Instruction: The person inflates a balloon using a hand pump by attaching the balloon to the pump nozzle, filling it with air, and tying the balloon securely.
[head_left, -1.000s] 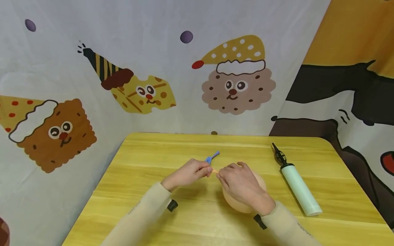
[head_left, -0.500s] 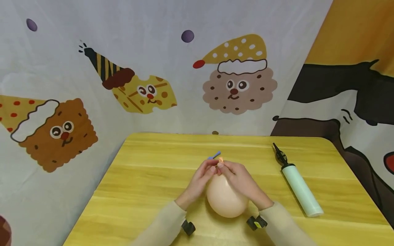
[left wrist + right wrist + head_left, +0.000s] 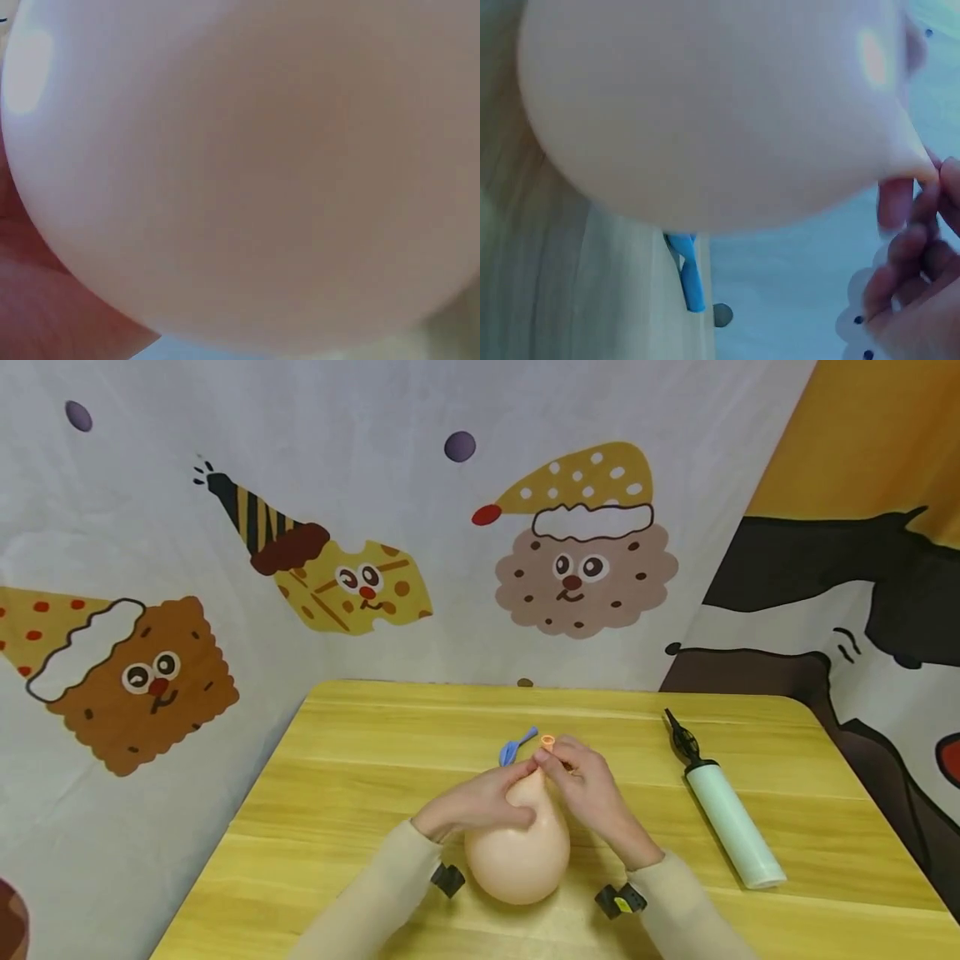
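Note:
A blown-up peach balloon (image 3: pixel 519 860) hangs between the two hands in the head view, its neck up and its orange rolled mouth (image 3: pixel 548 741) at the top. My right hand (image 3: pixel 592 793) pinches the neck just below the mouth. My left hand (image 3: pixel 476 802) holds the balloon near the neck, the thumb laid across its front and the other fingers partly hidden behind it. In the left wrist view the balloon (image 3: pixel 262 180) covers most of the picture. The right wrist view shows the stretched neck (image 3: pixel 911 154) meeting the fingertips of my right hand (image 3: pixel 922 277).
A blue uninflated balloon (image 3: pixel 510 752) lies on the wooden table (image 3: pixel 360 760) just beyond the hands. To the right lies a pale green hand pump (image 3: pixel 731 818) with a black nozzle. A cloth (image 3: pixel 465 652) printed with cartoon biscuits hangs behind the table.
The hands came together at the balloon's neck, then the balloon swung left beneath them. My left thumb now lies on its front, and the orange mouth stands up above the right fingers.

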Available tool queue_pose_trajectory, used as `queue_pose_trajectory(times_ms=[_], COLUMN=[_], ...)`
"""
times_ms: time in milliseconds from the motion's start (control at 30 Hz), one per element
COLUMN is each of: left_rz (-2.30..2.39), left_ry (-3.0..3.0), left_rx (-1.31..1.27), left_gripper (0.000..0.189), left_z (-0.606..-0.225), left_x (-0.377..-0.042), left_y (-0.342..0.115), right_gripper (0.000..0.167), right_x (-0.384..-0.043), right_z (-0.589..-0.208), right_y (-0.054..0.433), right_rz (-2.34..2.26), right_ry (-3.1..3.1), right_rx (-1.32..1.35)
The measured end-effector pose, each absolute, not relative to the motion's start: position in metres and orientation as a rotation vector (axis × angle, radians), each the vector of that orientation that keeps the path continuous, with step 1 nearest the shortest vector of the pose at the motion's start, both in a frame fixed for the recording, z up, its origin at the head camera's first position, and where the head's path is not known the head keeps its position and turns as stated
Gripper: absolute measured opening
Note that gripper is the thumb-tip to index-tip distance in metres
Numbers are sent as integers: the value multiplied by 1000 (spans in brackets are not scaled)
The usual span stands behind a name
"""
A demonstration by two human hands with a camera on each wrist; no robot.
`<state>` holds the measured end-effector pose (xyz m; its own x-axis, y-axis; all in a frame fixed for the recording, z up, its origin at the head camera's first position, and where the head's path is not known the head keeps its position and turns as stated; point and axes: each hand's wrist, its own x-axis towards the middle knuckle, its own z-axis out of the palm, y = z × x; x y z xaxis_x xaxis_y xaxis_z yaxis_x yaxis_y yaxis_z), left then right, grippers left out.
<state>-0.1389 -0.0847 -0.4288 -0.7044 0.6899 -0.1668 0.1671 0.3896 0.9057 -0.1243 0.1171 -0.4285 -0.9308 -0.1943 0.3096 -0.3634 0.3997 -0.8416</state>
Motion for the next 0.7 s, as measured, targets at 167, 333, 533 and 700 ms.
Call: queue_pose_trajectory(times_ms=[167,333,533,700], left_rz=[1069,556,171,37], left_ry=[2349,2835,2957,2962], left_rx=[893,1085,1252,1359], left_gripper=[16,30,31,5], left_z=[-418,-418,-417,-413], left_x=[-142,-139,-137,-140], left_y=[-89,-85,-86,-90], right_gripper=[28,30,26,22], right_x=[-121,-120,-122,-128], right_z=[-428,-429,-431,-430], right_y=[118,116,116,117], right_rz=[1783,1973,1996,1973], right_ry=[-2453,-2418,-2391,-2299], right_rx=[367,342,254,120])
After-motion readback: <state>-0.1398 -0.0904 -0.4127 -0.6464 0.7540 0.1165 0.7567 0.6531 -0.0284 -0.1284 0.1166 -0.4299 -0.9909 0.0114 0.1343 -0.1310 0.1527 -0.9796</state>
